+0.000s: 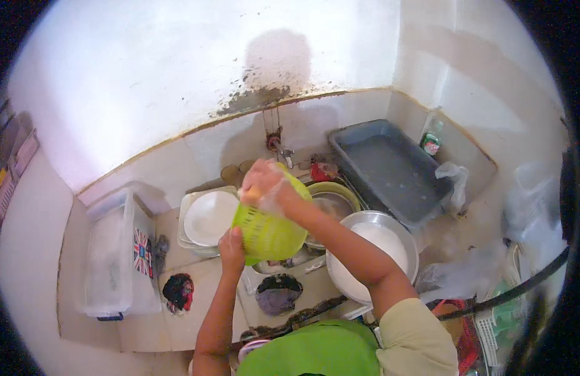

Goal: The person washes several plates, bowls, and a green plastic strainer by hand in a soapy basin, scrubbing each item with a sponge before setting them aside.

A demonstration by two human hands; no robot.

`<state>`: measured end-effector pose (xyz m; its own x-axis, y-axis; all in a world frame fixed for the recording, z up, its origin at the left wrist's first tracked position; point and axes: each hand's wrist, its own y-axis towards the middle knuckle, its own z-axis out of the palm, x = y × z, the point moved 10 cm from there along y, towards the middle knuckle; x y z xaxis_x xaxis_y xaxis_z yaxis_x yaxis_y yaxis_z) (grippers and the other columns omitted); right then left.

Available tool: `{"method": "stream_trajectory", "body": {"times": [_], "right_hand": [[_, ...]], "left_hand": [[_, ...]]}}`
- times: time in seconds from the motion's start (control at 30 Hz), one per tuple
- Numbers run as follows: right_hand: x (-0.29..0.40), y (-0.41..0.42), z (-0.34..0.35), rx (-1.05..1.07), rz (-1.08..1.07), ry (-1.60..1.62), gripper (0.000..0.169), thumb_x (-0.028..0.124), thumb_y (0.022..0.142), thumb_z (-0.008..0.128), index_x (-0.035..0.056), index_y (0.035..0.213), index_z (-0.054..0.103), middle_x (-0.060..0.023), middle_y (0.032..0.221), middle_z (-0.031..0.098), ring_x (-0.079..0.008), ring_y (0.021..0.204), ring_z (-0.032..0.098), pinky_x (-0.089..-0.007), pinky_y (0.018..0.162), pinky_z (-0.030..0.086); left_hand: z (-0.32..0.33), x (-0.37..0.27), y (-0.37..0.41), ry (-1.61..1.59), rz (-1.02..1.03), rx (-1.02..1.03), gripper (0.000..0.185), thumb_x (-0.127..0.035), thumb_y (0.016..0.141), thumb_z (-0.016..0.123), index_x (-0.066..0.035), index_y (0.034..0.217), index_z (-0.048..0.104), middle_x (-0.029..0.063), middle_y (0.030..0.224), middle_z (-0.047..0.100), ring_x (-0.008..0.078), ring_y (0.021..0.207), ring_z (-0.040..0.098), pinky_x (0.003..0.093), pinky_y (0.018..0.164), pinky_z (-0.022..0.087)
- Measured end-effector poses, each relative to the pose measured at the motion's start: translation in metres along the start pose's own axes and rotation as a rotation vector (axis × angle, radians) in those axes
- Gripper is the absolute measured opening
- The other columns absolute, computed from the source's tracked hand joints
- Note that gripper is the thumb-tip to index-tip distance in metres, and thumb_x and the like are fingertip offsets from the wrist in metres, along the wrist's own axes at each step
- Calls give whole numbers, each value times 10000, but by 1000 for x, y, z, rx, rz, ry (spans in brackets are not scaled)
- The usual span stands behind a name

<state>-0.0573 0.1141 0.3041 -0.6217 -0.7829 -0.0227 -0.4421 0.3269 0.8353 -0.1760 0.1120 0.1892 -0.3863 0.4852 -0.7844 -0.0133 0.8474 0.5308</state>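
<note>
A yellow-green slotted plastic basket point(273, 230) is tilted on its side above the sink. My left hand point(232, 249) grips its lower left rim. My right hand point(268, 185) is on the upper part of the basket, pressing what looks like an orange sponge point(251, 194) against it; suds cover the fingers. Below and to the right stands a round metal basin point(414, 263) with whitish soapy water point(374, 239). Partly hidden behind the basket is a yellow-rimmed round tub point(351, 199). White plates point(211, 218) are stacked to the left of the basket.
A wall tap point(286, 155) is behind the basket. A large grey tray point(388, 164) rests at the back right, near a bottle of green liquid point(431, 138). A clear plastic bin point(111, 258) stands at left. Dark cloths point(279, 296) and a black-red bundle point(178, 292) lie in front.
</note>
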Motion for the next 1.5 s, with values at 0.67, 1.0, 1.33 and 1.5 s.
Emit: {"method": "stream_trajectory", "body": {"times": [0.67, 1.0, 1.33, 1.5], "right_hand": [[-44, 18, 21, 210, 58, 271, 346, 375, 650, 616, 52, 715, 509, -83, 654, 525, -164, 588, 510, -310, 538, 411], [-178, -88, 9, -172, 902, 829, 251, 273, 692, 648, 89, 667, 478, 20, 604, 463, -65, 551, 429, -224, 476, 359], [7, -100, -29, -40, -64, 284, 208, 254, 608, 638, 99, 597, 499, -75, 579, 481, -258, 554, 487, -346, 486, 384], [8, -167, -17, 167, 121, 316, 247, 255, 603, 661, 92, 594, 475, -67, 572, 463, -254, 536, 465, -349, 488, 367]], "left_hand": [[13, -12, 41, -135, -133, 318, 353, -299, 755, 520, 38, 855, 552, 68, 786, 579, 145, 721, 517, 297, 644, 417], [1, 38, 41, -91, -85, 1, 358, -344, 806, 445, -4, 764, 549, 18, 668, 511, 95, 624, 427, 258, 572, 357], [85, -1, -39, -1498, -725, 358, 530, -459, 835, 294, -67, 1193, 302, 125, 1217, 357, 281, 1061, 408, 414, 852, 366], [159, 110, -123, -1427, -1095, 257, 403, -150, 791, 444, -15, 1155, 340, 143, 1157, 412, 286, 1037, 428, 443, 850, 377]]}}
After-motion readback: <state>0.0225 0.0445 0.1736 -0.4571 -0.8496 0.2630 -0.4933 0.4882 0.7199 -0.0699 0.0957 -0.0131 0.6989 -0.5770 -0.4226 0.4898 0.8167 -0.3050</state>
